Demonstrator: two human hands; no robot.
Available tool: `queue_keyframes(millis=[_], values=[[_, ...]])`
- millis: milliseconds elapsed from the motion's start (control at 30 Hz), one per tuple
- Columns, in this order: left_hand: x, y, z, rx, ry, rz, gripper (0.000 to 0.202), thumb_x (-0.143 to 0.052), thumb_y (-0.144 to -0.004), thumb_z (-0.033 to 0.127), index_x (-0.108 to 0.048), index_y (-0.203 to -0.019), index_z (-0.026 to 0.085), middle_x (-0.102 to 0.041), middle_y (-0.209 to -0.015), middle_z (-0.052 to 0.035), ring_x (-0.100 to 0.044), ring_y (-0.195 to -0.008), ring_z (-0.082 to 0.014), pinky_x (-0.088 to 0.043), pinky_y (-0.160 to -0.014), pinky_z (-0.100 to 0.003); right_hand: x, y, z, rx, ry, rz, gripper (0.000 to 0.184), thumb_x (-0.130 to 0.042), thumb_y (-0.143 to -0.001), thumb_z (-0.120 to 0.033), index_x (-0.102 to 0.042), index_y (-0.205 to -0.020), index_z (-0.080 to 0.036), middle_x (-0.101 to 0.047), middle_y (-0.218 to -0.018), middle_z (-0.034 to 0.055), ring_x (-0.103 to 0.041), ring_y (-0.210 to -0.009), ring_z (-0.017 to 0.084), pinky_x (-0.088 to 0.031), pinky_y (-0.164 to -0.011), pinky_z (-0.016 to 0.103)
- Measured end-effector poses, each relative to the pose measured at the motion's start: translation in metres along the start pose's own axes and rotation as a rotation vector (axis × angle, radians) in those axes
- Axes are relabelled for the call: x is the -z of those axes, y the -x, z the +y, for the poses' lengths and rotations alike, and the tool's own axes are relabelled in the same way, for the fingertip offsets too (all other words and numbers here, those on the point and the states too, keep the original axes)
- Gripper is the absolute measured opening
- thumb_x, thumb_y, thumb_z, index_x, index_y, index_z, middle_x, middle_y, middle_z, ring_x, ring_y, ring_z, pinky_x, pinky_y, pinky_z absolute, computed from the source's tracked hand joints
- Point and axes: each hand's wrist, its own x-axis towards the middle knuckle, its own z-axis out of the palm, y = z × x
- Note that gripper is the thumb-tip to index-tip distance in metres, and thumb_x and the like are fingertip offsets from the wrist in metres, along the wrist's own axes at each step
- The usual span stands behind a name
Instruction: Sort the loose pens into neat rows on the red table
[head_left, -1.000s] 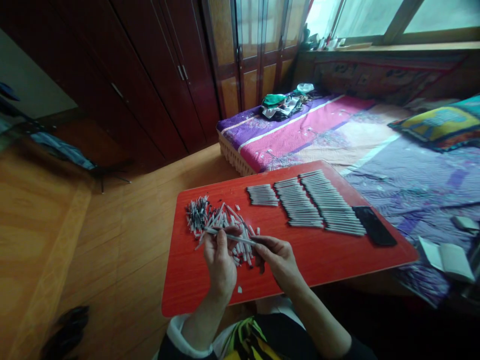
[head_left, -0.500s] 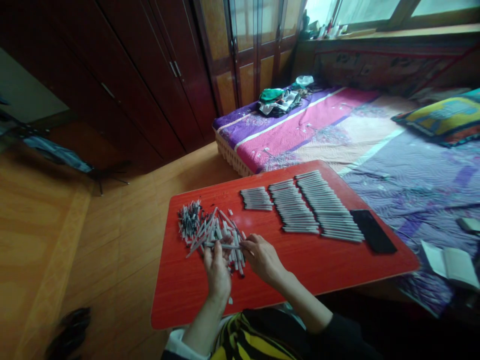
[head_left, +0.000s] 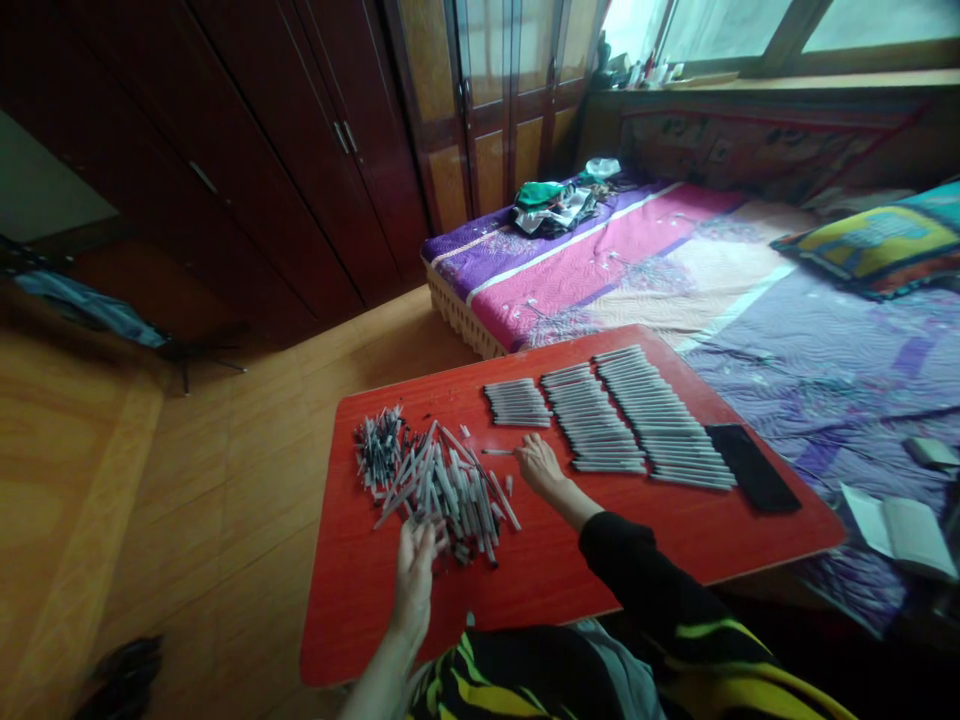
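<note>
My right hand point(head_left: 538, 465) pinches one end of a white pen point(head_left: 496, 452) with a dark tip, low over the table just below the shortest row of pens point(head_left: 517, 402). My left hand point(head_left: 417, 560) is at the near edge of a loose heap of white pen barrels point(head_left: 446, 485), its fingers apart and slightly blurred, with nothing seen in them. Left of the heap lies a pile of small dark and clear pen parts point(head_left: 380, 445). Two longer rows of pens, a middle row point(head_left: 592, 418) and a right row point(head_left: 664, 418), lie side by side with their dark ends to the left.
The red table point(head_left: 367, 610) carries everything. A black flat object like a phone point(head_left: 752, 468) lies beside the right row. Behind stands a bed point(head_left: 600, 260) with folded clothes point(head_left: 555, 205), a pillow point(head_left: 877, 240) and an open book point(head_left: 900, 525). Dark wardrobes point(head_left: 300, 150) line the wall.
My right hand has moved away from my left, up and right toward the shortest row, carrying the pen. My left hand has let go of it, dropped slightly and opened.
</note>
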Motion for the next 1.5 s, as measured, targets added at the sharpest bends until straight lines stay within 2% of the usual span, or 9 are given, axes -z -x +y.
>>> queue_keyframes(millis=[200, 367, 533, 667, 833, 1000, 1133, 1400, 1500], values=[[0.076, 0.017, -0.012, 0.09, -0.037, 0.222, 0.049, -0.074, -0.062, 0.038, -0.053, -0.102, 0.021, -0.066, -0.096, -0.007, -0.065, -0.085, -0.0227, -0.052, -0.068, -0.03, -0.023, -0.029, 0.036, -0.024, 0.038, 0.022, 0.034, -0.032, -0.086, -0.006, -0.061, -0.101, -0.013, -0.052, -0.12, 0.0179, -0.039, -0.117, 0.028, -0.031, -0.091, 0.039], [0.1, 0.027, -0.016, 0.131, -0.015, 0.342, 0.052, -0.075, -0.059, 0.035, -0.053, -0.103, 0.02, -0.066, -0.094, -0.0074, -0.066, -0.081, -0.0215, -0.053, -0.065, -0.029, -0.026, -0.054, 0.048, -0.049, 0.073, 0.02, 0.033, -0.031, -0.086, -0.008, -0.061, -0.099, -0.012, -0.054, -0.114, 0.0188, -0.043, -0.113, 0.028, -0.033, -0.09, 0.038], [0.107, 0.028, -0.016, 0.12, -0.025, 0.341, 0.054, -0.073, -0.062, 0.038, -0.05, -0.107, 0.018, -0.066, -0.096, -0.0099, -0.065, -0.081, -0.0209, -0.052, -0.066, -0.029, -0.025, -0.064, 0.048, -0.094, 0.082, 0.012, 0.032, -0.031, -0.084, -0.006, -0.061, -0.096, -0.009, -0.056, -0.103, 0.0201, -0.047, -0.105, 0.029, -0.035, -0.086, 0.037], [0.114, 0.025, -0.017, 0.095, -0.047, 0.315, 0.054, -0.07, -0.065, 0.041, -0.048, -0.108, 0.017, -0.066, -0.095, -0.0103, -0.065, -0.082, -0.0204, -0.051, -0.068, -0.029, -0.032, -0.051, 0.027, -0.16, 0.064, 0.016, 0.03, -0.033, -0.085, -0.011, -0.061, -0.098, -0.011, -0.056, -0.105, 0.0185, -0.048, -0.104, 0.028, -0.038, -0.081, 0.035], [0.125, 0.014, -0.024, 0.058, -0.181, 0.268, 0.049, -0.066, -0.067, 0.043, -0.051, -0.103, 0.014, -0.067, -0.09, -0.011, -0.065, -0.077, -0.0201, -0.05, -0.064, -0.028, -0.058, -0.01, -0.016, -0.302, 0.01, -0.029, 0.03, -0.037, -0.087, -0.026, -0.059, -0.104, -0.016, -0.06, -0.097, 0.0126, -0.058, -0.086, 0.024, -0.041, -0.066, 0.03], [0.131, -0.011, -0.035, 0.011, -0.371, 0.133, 0.04, -0.056, -0.074, 0.041, -0.05, -0.102, 0.013, -0.066, -0.093, -0.0118, -0.065, -0.077, -0.0193, -0.05, -0.064, -0.028, -0.081, 0.043, -0.045, -0.574, -0.171, -0.141, 0.037, -0.037, -0.087, -0.043, -0.058, -0.108, -0.021, -0.059, -0.103, 0.0099, -0.061, -0.084, 0.023, -0.042, -0.065, 0.03], [0.126, -0.035, -0.045, -0.048, -0.798, 0.007, 0.028, -0.042, -0.083, 0.032, -0.051, -0.101, 0.014, -0.066, -0.09, -0.0096, -0.065, -0.075, -0.0164, -0.049, -0.062, -0.025, -0.083, 0.062, -0.065, -0.567, -0.214, -0.165, 0.035, -0.039, -0.086, -0.039, -0.059, -0.108, -0.021, -0.059, -0.104, 0.0105, -0.06, -0.088, 0.022, -0.041, -0.068, 0.029], [0.108, -0.052, -0.055, -0.143, -1.182, -0.196, 0.01, -0.053, -0.079, 0.017, -0.059, -0.086, 0.018, -0.065, -0.09, -0.0041, -0.059, -0.086, -0.0148, -0.042, -0.078, -0.026, -0.071, 0.075, -0.097, -0.588, -0.244, -0.061, 0.032, -0.039, -0.087, -0.035, -0.06, -0.104, -0.018, -0.063, -0.1, 0.01, -0.061, -0.087, 0.021, -0.039, -0.065, 0.027], [0.104, -0.05, -0.055, -0.199, -1.286, -0.305, 0.011, -0.053, -0.08, 0.018, -0.059, -0.089, 0.02, -0.063, -0.094, -0.0038, -0.058, -0.091, -0.0152, -0.039, -0.08, -0.025, -0.076, 0.098, -0.111, -0.536, -0.287, -0.177, 0.029, -0.043, -0.085, -0.038, -0.063, -0.094, -0.019, -0.066, -0.09, 0.0078, -0.061, -0.085, 0.02, -0.037, -0.063, 0.025]])
